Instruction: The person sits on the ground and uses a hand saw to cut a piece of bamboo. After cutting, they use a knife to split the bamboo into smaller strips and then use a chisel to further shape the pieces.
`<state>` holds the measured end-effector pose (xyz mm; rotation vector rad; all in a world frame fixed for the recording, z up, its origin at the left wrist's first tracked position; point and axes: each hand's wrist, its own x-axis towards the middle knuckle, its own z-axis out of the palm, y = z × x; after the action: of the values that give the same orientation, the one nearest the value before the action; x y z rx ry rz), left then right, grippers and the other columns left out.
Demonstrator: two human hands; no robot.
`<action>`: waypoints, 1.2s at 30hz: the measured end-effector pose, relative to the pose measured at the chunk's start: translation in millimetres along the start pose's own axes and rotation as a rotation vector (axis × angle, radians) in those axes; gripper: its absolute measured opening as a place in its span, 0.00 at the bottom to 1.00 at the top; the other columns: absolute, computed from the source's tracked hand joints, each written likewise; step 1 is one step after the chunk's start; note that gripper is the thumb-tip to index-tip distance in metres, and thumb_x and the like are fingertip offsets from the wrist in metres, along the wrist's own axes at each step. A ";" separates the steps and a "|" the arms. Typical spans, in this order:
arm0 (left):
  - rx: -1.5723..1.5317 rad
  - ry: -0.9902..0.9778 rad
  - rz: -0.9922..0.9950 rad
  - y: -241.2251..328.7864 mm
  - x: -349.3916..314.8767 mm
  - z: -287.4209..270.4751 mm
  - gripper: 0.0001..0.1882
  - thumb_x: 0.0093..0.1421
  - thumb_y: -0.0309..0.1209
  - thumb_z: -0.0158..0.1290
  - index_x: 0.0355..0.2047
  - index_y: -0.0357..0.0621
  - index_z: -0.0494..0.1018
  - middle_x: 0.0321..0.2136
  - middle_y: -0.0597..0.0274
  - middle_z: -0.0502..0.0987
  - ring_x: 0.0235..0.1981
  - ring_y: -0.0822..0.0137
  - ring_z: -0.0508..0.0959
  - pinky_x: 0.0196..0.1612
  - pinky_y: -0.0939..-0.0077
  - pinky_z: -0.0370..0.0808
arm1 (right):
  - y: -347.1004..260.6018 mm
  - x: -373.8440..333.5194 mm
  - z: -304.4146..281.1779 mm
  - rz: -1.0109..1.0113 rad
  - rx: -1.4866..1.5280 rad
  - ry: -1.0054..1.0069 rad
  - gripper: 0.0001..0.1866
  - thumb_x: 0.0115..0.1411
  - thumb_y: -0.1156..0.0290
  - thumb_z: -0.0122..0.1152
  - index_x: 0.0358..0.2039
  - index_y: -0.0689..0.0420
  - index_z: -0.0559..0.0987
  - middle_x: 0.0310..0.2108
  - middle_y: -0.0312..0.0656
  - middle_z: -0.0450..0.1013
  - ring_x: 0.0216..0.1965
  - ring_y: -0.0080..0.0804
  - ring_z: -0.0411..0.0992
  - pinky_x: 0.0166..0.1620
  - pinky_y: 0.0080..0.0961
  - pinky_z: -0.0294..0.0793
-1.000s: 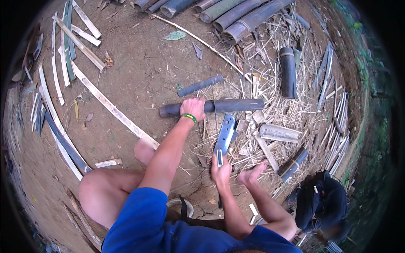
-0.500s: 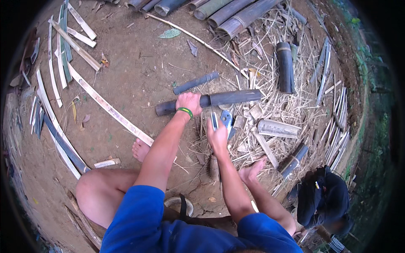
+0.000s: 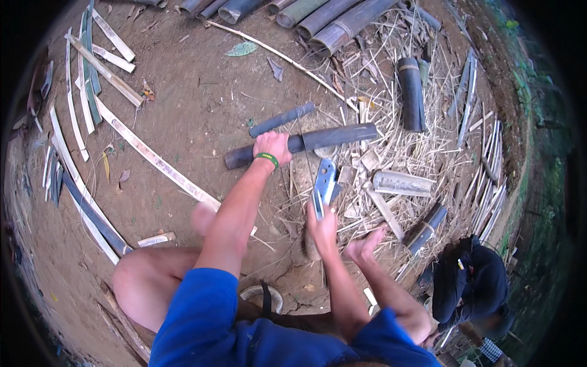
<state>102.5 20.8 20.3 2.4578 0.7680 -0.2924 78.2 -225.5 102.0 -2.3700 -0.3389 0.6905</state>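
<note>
A dark bamboo tube (image 3: 342, 135) lies slantwise on the ground in front of me. My left hand (image 3: 273, 148), with a green band at the wrist, is closed over the tube left of its middle and presses on it. My right hand (image 3: 322, 227) is wrapped round the pale handle of a handsaw (image 3: 308, 160). The saw's thin blade crosses the tube just right of my left hand; how deep it has cut I cannot tell. Beside the saw handle is a shiny metal piece with holes (image 3: 326, 174). A shorter, thinner bamboo piece (image 3: 282, 119) lies beyond the tube.
Bamboo shavings and split pieces (image 3: 403, 184) litter the ground at right, with an upright-lying dark tube (image 3: 412, 95). More bamboo tubes (image 3: 351, 27) lie at the far edge. Long split strips (image 3: 153, 152) spread at left. Another person in dark clothes (image 3: 468, 278) is at lower right.
My right hand has drawn the saw back toward me, away from the tube. My left hand stays on the bamboo tube.
</note>
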 end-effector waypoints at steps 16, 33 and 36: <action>0.024 -0.069 0.088 13.9 -18.6 -3.1 0.21 0.47 0.39 0.65 0.40 0.45 0.77 0.34 0.44 0.83 0.40 0.43 0.83 0.46 0.51 0.80 | -24.4 53.9 24.6 -0.020 -0.053 0.116 0.24 0.64 0.51 0.62 0.35 0.64 0.81 0.28 0.63 0.78 0.35 0.64 0.79 0.40 0.50 0.76; 0.115 0.164 0.073 -1.9 -21.0 24.1 0.20 0.44 0.35 0.66 0.39 0.46 0.76 0.36 0.51 0.83 0.37 0.49 0.85 0.43 0.56 0.82 | -43.1 41.5 3.9 -0.029 0.133 0.128 0.23 0.65 0.53 0.61 0.35 0.66 0.81 0.26 0.61 0.78 0.32 0.59 0.80 0.36 0.46 0.77; 0.109 0.099 0.059 4.0 -19.0 18.5 0.21 0.45 0.36 0.66 0.40 0.45 0.77 0.36 0.50 0.83 0.38 0.50 0.85 0.43 0.56 0.83 | -28.5 9.9 -8.4 0.016 0.095 0.112 0.22 0.66 0.54 0.62 0.36 0.66 0.81 0.25 0.60 0.78 0.30 0.55 0.81 0.36 0.44 0.77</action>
<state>88.6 -1.1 13.4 2.6092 0.7367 -0.1967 89.2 -204.0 122.0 -2.3119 -0.2334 0.5654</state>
